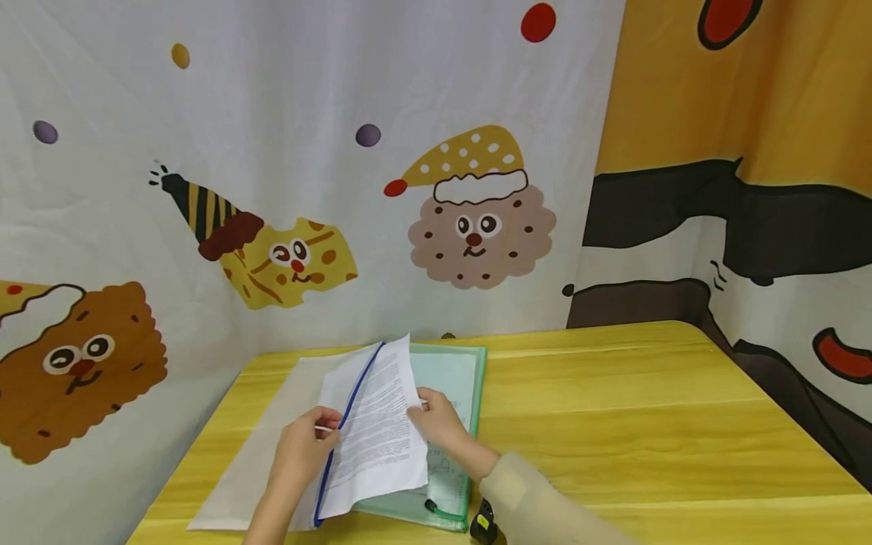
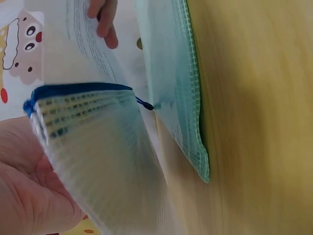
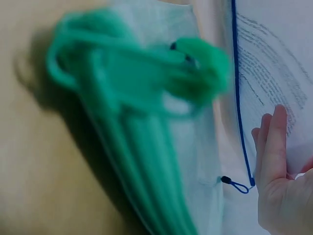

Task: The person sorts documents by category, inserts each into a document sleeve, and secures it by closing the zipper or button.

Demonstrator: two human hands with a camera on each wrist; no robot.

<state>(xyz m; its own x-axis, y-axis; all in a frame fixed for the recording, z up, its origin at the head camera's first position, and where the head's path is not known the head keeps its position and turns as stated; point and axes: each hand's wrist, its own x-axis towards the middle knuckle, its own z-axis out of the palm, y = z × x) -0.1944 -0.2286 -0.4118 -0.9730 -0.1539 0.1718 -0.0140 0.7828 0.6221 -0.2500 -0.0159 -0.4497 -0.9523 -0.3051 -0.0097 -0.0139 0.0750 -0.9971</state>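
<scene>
A translucent mesh zip pouch (image 1: 272, 446) with a blue zip edge lies at the left of the table. My left hand (image 1: 304, 448) grips it at the blue edge, fingers curled; in the left wrist view that hand (image 2: 34, 186) is behind the raised mesh. Printed paper (image 1: 381, 424) sticks out past the blue edge to the right. My right hand (image 1: 443, 424) pinches the paper's right edge; in the right wrist view the right hand (image 3: 274, 156) has its fingers along the sheet. Under the paper lies a green zip pouch (image 1: 450, 371), partly covered.
The yellow wood-look table (image 1: 613, 424) extends to the right. A green zip pull (image 1: 443, 511) is at the green pouch's near corner, beside a black object with a yellow mark (image 1: 484, 522) at my right sleeve. A patterned curtain (image 1: 306, 113) hangs behind the table.
</scene>
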